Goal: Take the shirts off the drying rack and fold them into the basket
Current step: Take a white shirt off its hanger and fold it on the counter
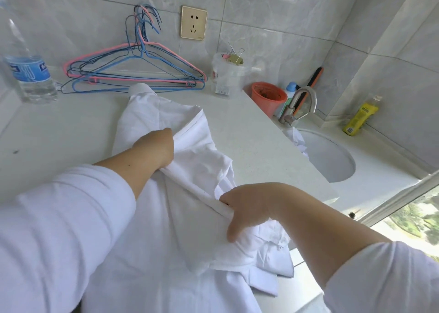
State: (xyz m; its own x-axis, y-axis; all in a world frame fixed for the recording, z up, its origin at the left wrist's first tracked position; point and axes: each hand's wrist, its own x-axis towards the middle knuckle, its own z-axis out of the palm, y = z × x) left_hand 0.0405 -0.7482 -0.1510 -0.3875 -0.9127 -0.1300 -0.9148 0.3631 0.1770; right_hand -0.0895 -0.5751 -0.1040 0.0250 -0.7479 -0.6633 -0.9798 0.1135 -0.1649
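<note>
A crumpled white cotton shirt lies lengthwise across the pale speckled stone counter, overhanging its near edge. The left hand grips a fold mid-counter; the right hand pinches the cloth nearer the front edge. Pink and blue wire hangers lean at the back edge.

A pale speckled stone countertop runs under everything. At its back, against the grey marbled wall tiles, lies a tangle of pink, blue and dark wire hangers, well beyond the fingers. Left of them stands a clear plastic water bottle with a blue label. A gold-framed wall socket sits above. Further right are a clear plastic bag closed with binder clips, an orange plastic cup, a curved metal tap, a white oval basin and a yellow bottle.
</note>
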